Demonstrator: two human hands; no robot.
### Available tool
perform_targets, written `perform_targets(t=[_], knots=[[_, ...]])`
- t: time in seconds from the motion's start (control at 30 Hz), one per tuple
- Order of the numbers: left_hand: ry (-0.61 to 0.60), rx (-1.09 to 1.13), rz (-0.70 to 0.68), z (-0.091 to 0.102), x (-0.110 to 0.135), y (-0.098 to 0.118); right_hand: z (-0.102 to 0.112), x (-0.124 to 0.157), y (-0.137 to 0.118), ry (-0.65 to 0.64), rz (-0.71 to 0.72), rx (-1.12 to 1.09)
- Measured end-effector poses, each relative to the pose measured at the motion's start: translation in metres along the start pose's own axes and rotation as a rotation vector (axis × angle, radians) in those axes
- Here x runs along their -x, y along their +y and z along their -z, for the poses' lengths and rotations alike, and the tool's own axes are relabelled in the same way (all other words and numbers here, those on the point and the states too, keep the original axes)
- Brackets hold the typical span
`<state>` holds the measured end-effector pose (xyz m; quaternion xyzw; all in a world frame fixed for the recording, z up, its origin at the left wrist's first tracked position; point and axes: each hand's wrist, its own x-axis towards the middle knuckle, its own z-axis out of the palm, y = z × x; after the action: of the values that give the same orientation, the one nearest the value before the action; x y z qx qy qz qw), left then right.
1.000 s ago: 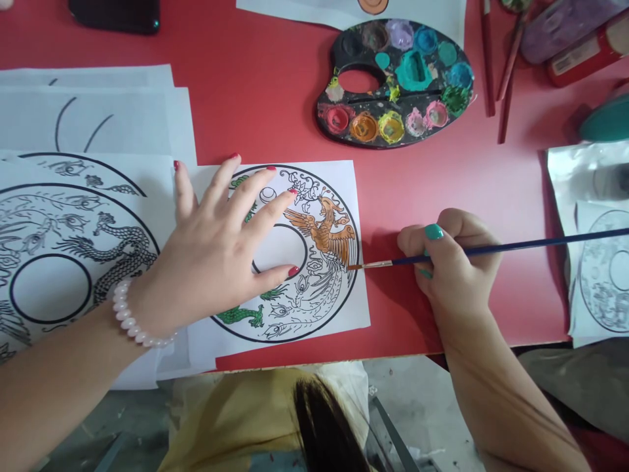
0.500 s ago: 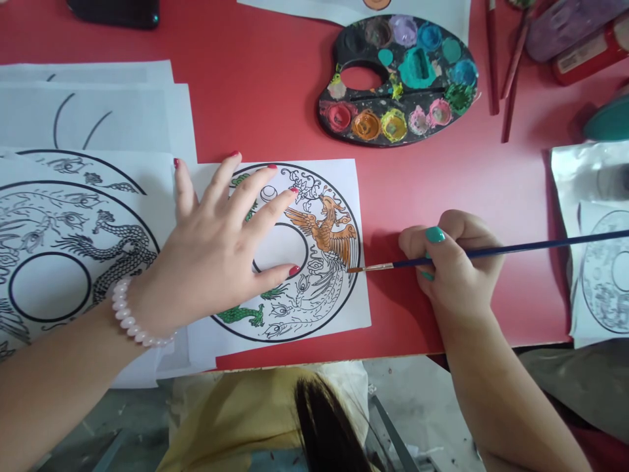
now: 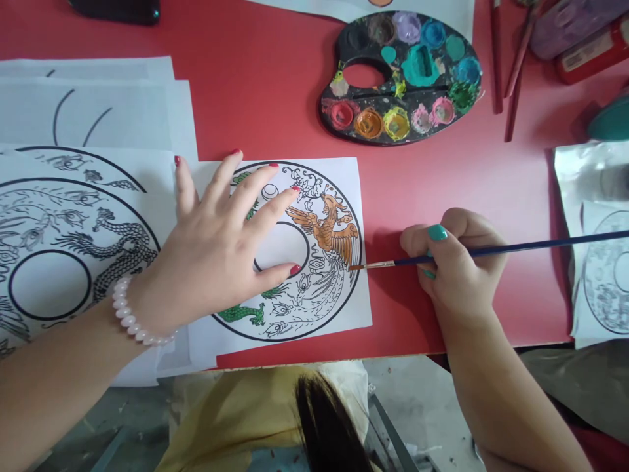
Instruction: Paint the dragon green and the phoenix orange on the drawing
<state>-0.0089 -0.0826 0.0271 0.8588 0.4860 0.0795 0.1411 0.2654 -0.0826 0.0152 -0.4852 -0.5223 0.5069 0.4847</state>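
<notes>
My left hand (image 3: 216, 246), with red nails and a pearl bracelet, lies flat with fingers spread on a printed round dragon-and-phoenix drawing (image 3: 319, 288). It presses the sheet to the red table (image 3: 255, 85). My right hand (image 3: 455, 262), with teal nails, is closed round a thin blue paintbrush (image 3: 491, 250). The brush tip touches the orange-painted phoenix (image 3: 331, 233) at the drawing's right edge. Parts of the dragon are painted green.
A black palette (image 3: 407, 75) with many paint colours lies at the back. More printed sheets (image 3: 73, 216) are stacked at the left, others (image 3: 599, 262) at the right. Spare brushes (image 3: 511, 65), paint tubes and a dark phone (image 3: 118, 10) lie along the far edge.
Hardly anything differs. The brush tip stays at the phoenix's lower right edge; the view has shifted down slightly.
</notes>
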Motion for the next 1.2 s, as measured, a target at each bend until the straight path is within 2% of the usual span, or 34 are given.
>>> perform_targets(t=[0.7, 0.9, 1.03, 1.2], knots=[[-0.024, -0.008, 0.020, 0.0002, 0.0004, 0.0010, 0.0007, 0.0004, 0.0005, -0.012, 0.000, -0.002], [-0.037, -0.052, 0.012, 0.0002, 0.0000, 0.0018, -0.0015, -0.0015, -0.0002, 0.048, -0.008, 0.027], [-0.046, -0.006, 0.044, 0.0007, -0.0002, 0.0023, -0.0029, -0.0032, 0.0004, 0.085, -0.004, 0.067], [-0.062, -0.002, 0.068, 0.0006, 0.0002, 0.0024, -0.0023, -0.0052, 0.0025, 0.079, 0.037, 0.050]])
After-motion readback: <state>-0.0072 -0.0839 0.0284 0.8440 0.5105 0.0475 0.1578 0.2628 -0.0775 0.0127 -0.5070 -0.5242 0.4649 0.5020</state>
